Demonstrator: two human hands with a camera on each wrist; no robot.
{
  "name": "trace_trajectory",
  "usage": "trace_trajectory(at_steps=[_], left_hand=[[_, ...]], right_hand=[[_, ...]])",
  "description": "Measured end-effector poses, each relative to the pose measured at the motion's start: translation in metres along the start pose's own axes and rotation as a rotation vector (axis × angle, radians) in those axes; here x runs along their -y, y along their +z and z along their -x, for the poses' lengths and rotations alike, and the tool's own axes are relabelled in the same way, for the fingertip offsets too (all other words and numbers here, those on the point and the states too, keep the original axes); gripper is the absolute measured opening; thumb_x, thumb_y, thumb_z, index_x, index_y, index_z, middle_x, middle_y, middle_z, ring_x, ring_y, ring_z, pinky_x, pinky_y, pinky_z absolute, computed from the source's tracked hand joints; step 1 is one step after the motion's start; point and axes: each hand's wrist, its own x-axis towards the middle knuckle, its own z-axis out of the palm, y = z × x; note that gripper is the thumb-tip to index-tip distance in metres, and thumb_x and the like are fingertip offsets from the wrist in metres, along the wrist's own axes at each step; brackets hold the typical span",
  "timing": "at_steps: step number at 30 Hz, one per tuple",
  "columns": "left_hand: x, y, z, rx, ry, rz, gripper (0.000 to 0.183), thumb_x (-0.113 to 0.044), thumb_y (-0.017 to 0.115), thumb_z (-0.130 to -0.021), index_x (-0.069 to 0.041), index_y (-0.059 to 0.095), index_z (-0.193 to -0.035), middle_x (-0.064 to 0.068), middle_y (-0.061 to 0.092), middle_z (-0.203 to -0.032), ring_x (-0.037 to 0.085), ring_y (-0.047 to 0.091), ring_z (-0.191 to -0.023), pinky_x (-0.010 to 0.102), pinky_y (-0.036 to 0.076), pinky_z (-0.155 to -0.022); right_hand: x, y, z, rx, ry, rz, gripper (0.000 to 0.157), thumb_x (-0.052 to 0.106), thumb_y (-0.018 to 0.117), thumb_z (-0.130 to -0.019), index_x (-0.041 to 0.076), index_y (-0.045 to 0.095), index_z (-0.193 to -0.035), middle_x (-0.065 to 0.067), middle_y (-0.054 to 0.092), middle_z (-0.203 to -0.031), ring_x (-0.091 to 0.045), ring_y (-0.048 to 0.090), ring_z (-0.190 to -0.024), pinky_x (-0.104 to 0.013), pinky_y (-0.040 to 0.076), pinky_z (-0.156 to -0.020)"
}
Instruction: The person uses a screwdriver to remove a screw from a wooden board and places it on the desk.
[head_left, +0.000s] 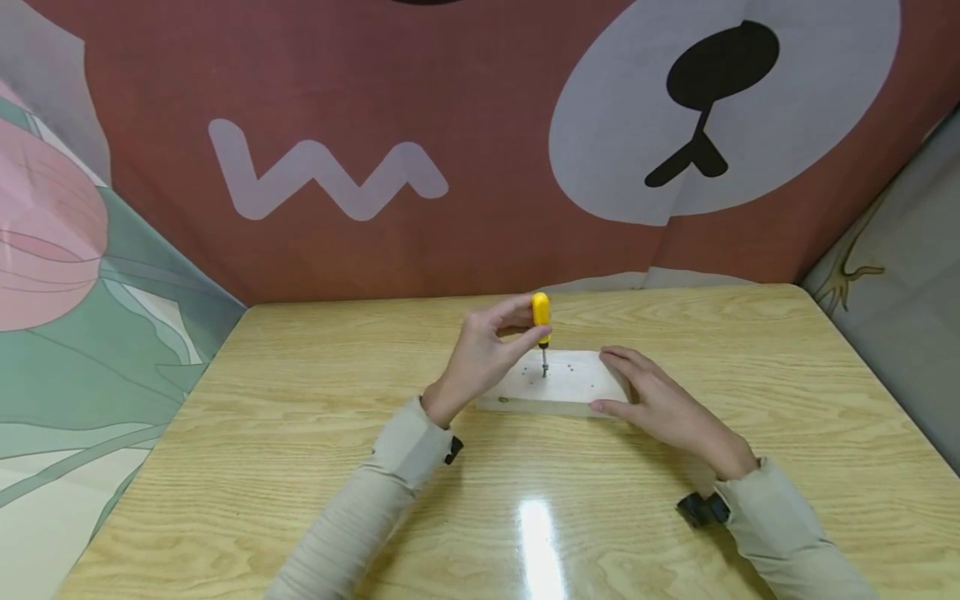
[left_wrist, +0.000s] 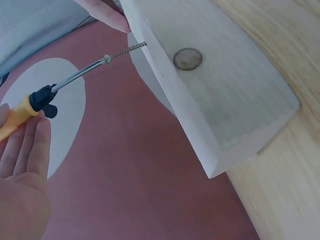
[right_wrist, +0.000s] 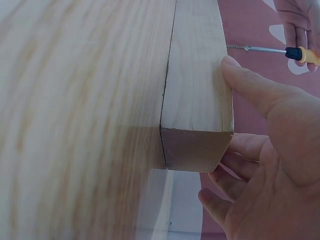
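Observation:
My left hand [head_left: 480,354] grips the yellow handle of a screwdriver [head_left: 541,312], its shaft pointing straight down. At the shaft's tip stands a screw [left_wrist: 127,51], its threaded end in the top of a pale wooden block [head_left: 536,408]; much of the thread shows above the wood. A round dark knot [left_wrist: 188,59] marks the block's side. My right hand [head_left: 660,404] holds the block's right end, thumb [right_wrist: 245,77] at the front edge and fingers round the far side. Several small dark holes or marks dot the block's top around the screw.
The block lies on a wood-grain table [head_left: 337,358], toward its far edge. Behind the table hangs a reddish-brown printed cloth [head_left: 487,233], with more printed cloth on both sides. Black wrist devices [head_left: 701,510] sit at the cuffs of both sleeves.

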Motion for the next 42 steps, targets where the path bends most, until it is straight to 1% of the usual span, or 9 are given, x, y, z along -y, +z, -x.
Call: trace_trajectory(at_steps=[4,9,14,17,22,30,33,37,42], left_hand=[[0.0011,0.0014,0.0005,0.020,-0.007,0.022,0.035,-0.004,0.069,-0.092,0.002,0.064,-0.125,0.019,0.074,-0.106,0.025,0.074,-0.094,0.021,0.059,-0.084],[0.0025,0.0032,0.0026,0.063,-0.018,0.068,0.033,-0.005,0.060,-0.098,0.002,0.059,-0.130,0.019,0.071,-0.118,0.025,0.072,-0.103,0.022,0.058,-0.089],[0.0008,0.0029,0.0026,0.087,-0.019,0.072,0.035,-0.006,0.059,-0.099,0.002,0.058,-0.133,0.020,0.070,-0.121,0.027,0.071,-0.106,0.027,0.060,-0.087],[0.0003,0.0022,0.0025,0.081,-0.019,0.058,0.035,-0.008,0.060,-0.098,0.002,0.059,-0.132,0.020,0.071,-0.118,0.027,0.072,-0.102,0.028,0.061,-0.084],[0.0007,0.0025,0.0015,0.061,0.003,0.023,0.032,-0.008,0.065,-0.095,0.002,0.064,-0.125,0.019,0.074,-0.110,0.025,0.075,-0.095,0.022,0.060,-0.079],[0.0026,0.0040,0.0006,-0.046,-0.015,0.039,0.032,-0.005,0.076,-0.084,0.003,0.069,-0.114,0.019,0.075,-0.101,0.026,0.076,-0.085,0.022,0.061,-0.076],[0.0031,0.0053,0.0005,-0.066,-0.014,0.053,0.034,-0.005,0.078,-0.082,0.004,0.069,-0.114,0.020,0.075,-0.102,0.027,0.076,-0.085,0.023,0.061,-0.076],[0.0042,0.0074,0.0015,-0.068,-0.018,0.059,0.036,-0.005,0.077,-0.084,0.004,0.068,-0.118,0.020,0.075,-0.104,0.027,0.076,-0.088,0.023,0.061,-0.077],[0.0061,0.0088,0.0027,-0.032,-0.002,0.089,0.035,-0.003,0.072,-0.088,0.005,0.065,-0.122,0.021,0.073,-0.110,0.028,0.074,-0.096,0.024,0.060,-0.082]], right_hand=[[0.0006,-0.0002,0.0002,0.001,0.001,-0.004,0.082,0.047,0.064,-0.094,-0.005,0.035,-0.150,-0.023,0.030,-0.158,-0.045,0.028,-0.145,-0.065,0.030,-0.114],[0.0004,0.0006,0.0001,0.004,0.002,-0.011,0.082,0.048,0.064,-0.094,-0.005,0.035,-0.150,-0.023,0.029,-0.158,-0.045,0.027,-0.146,-0.065,0.030,-0.114],[0.0005,0.0011,-0.0005,0.007,0.004,-0.013,0.083,0.050,0.064,-0.094,-0.004,0.035,-0.150,-0.022,0.029,-0.158,-0.045,0.027,-0.146,-0.065,0.030,-0.114],[0.0006,0.0011,-0.0007,0.006,0.005,-0.010,0.084,0.050,0.064,-0.094,-0.004,0.035,-0.150,-0.022,0.030,-0.158,-0.045,0.027,-0.146,-0.065,0.029,-0.114],[0.0008,0.0011,-0.0008,0.007,0.012,-0.007,0.083,0.050,0.064,-0.094,-0.004,0.035,-0.150,-0.022,0.030,-0.158,-0.045,0.027,-0.145,-0.066,0.029,-0.114],[0.0019,0.0010,-0.0006,0.010,0.011,-0.004,0.083,0.049,0.065,-0.093,-0.005,0.035,-0.150,-0.023,0.030,-0.158,-0.046,0.028,-0.145,-0.066,0.030,-0.113],[0.0020,0.0004,-0.0003,0.007,0.009,-0.003,0.083,0.049,0.065,-0.093,-0.005,0.035,-0.150,-0.023,0.030,-0.158,-0.046,0.028,-0.145,-0.066,0.030,-0.113],[0.0018,-0.0001,0.0004,0.003,0.007,-0.001,0.083,0.048,0.065,-0.094,-0.005,0.035,-0.150,-0.023,0.030,-0.158,-0.046,0.028,-0.145,-0.066,0.030,-0.113],[0.0014,-0.0003,0.0010,0.001,0.009,-0.002,0.083,0.048,0.065,-0.093,-0.005,0.036,-0.150,-0.022,0.030,-0.158,-0.045,0.028,-0.145,-0.066,0.030,-0.113]])
